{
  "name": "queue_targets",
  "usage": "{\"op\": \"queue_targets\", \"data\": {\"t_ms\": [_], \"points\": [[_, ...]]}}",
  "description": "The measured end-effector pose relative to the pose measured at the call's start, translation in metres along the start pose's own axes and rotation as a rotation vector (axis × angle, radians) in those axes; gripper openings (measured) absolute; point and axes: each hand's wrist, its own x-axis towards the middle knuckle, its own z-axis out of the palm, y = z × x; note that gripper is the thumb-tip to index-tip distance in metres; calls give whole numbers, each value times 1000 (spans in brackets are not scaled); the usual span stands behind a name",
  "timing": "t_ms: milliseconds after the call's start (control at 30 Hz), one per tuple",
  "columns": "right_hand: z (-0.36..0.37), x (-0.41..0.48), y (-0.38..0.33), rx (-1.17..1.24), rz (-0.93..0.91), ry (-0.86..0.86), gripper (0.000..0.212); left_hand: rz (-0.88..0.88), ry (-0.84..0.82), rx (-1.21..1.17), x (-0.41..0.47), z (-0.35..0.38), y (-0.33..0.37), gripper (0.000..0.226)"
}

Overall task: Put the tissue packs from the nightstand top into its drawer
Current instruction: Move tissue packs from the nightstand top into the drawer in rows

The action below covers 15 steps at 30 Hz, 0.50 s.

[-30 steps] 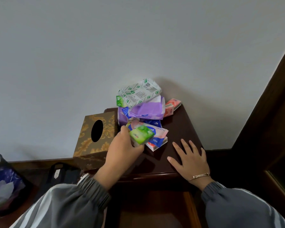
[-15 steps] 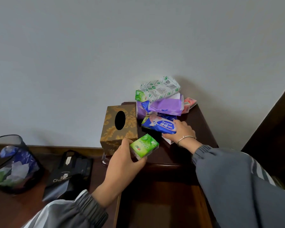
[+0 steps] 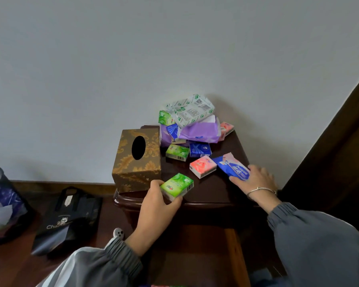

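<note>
My left hand [image 3: 155, 206] grips a green tissue pack [image 3: 177, 186] over the front edge of the dark wooden nightstand [image 3: 211, 193]. My right hand [image 3: 255, 180] holds a blue and pink tissue pack [image 3: 233, 166] at the right side of the top. A pink pack [image 3: 202, 166], a second green pack [image 3: 177, 152] and a blue pack [image 3: 199, 149] lie loose on the top. Behind them a heap of packs, with a purple one [image 3: 201, 132] and a white-green one [image 3: 192, 109], leans on the wall. The open drawer [image 3: 234, 251] shows below, its inside dark.
A gold patterned tissue box [image 3: 137, 160] stands on the nightstand's left part. On the floor to the left sit a black paper bag [image 3: 66, 218] and a dark bin [image 3: 2, 206] with rubbish. A dark wooden frame [image 3: 336, 141] rises at the right.
My right hand went from lying flat on the top to grasping the blue and pink pack and drew it rightward. My left hand pulled the green pack toward the front edge. Loose packs became uncovered.
</note>
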Motion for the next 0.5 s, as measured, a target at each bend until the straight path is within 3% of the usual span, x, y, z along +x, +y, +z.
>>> {"op": "queue_targets", "data": {"t_ms": [100,167,233,400,500], "points": [[-1,1,-13,15,-115,3,83,14,-2,0,-1,2,1,57],[-2,5,-30,138,-360,91,73,23,0,4,0,2,1,58],[0,7,-53,119,-564,75,71,-7,-17,-20,0,3,1,57],[17,12,-93,-163,-557,-214,90,-141,-85,-120,5,7,2,57],[23,12,-97,-141,-589,-213,81,-214,-100,-182,8,10,0,60]]}}
